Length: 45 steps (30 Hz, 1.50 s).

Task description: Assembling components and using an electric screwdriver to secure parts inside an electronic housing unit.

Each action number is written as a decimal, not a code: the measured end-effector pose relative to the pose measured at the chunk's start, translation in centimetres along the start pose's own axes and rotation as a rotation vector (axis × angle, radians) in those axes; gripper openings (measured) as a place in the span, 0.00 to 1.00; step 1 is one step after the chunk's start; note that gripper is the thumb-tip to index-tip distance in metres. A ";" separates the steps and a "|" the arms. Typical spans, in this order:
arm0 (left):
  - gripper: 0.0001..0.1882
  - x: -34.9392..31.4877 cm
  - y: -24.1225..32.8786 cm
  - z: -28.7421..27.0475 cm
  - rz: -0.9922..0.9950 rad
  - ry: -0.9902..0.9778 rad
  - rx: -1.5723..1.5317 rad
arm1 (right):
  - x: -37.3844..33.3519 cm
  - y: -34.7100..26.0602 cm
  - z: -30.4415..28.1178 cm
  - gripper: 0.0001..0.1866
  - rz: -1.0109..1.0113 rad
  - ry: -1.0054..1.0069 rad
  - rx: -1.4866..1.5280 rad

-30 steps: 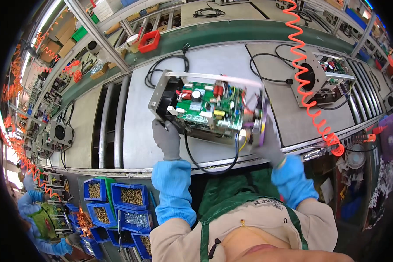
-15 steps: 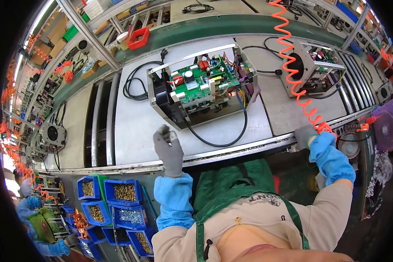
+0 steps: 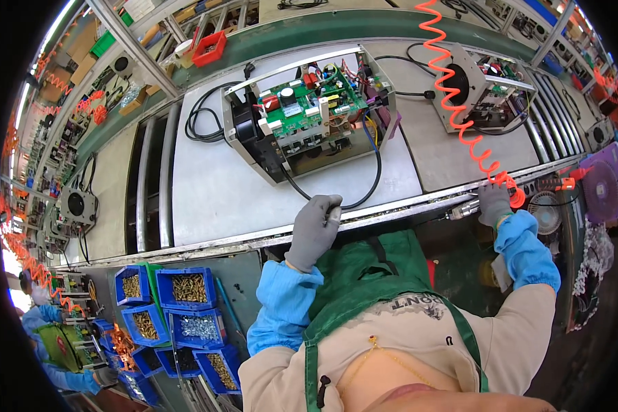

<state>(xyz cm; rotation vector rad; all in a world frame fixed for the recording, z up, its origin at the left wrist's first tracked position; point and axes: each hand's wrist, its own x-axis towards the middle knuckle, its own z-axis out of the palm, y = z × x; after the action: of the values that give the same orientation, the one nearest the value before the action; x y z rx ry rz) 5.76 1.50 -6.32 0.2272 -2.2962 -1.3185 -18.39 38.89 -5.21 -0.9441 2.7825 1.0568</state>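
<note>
My left hand (image 3: 313,231), in a grey glove, is just past the conveyor's front edge, beside the black power cord (image 3: 379,175). Its fingers are curled against the thumb; I cannot make out anything between them. Over the same edge, farther right, my gloved right hand (image 3: 494,204) is closed around an air screwdriver (image 3: 464,210). The tool's silver nose points left, and an orange coiled hose (image 3: 475,143) comes down to the hand. Beyond my left hand stands an open metal-framed device with a green circuit board (image 3: 302,110) and a black fan (image 3: 244,128).
A second open device (image 3: 460,89) stands to the right on the conveyor. Blue bins (image 3: 185,286) of screws and small parts sit at lower left. Metal rollers (image 3: 166,175) lie left of the white board (image 3: 206,206). A co-worker's blue sleeve (image 3: 72,382) shows at lower left.
My left hand has moved right along the conveyor edge. My right hand has risen slightly, and the screwdriver's silver nose now shows. The whole view has shifted a little.
</note>
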 end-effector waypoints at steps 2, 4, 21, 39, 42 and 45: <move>0.10 0.0 0.4 0.3 0.033 -0.052 0.065 | 1.9 1.1 1.8 0.30 -0.018 -0.131 0.091; 0.11 -0.1 1.0 0.4 0.062 -0.101 0.130 | 2.1 2.5 -0.2 0.32 -0.080 -0.238 0.277; 0.16 0.8 8.5 2.9 0.017 -0.480 0.252 | -4.2 -2.0 -18.6 0.39 -0.556 -0.462 1.221; 0.14 -17.1 -4.7 -26.4 -0.826 0.110 1.311 | -2.3 -15.5 -15.7 0.40 -0.564 -1.187 1.912; 0.17 -15.7 -5.2 -27.0 -1.172 0.088 0.944 | -2.4 -16.1 -16.3 0.42 -0.542 -1.124 1.857; 0.13 -14.5 -3.4 -26.3 -1.215 0.062 1.008 | -2.3 -16.3 -15.7 0.43 -0.597 -1.053 1.862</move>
<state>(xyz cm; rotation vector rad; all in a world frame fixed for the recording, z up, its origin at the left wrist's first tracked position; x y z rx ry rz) 30.79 -15.06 -2.79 2.1579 -2.5577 -0.2964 -4.69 20.93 -2.38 -0.4426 1.2815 -0.8779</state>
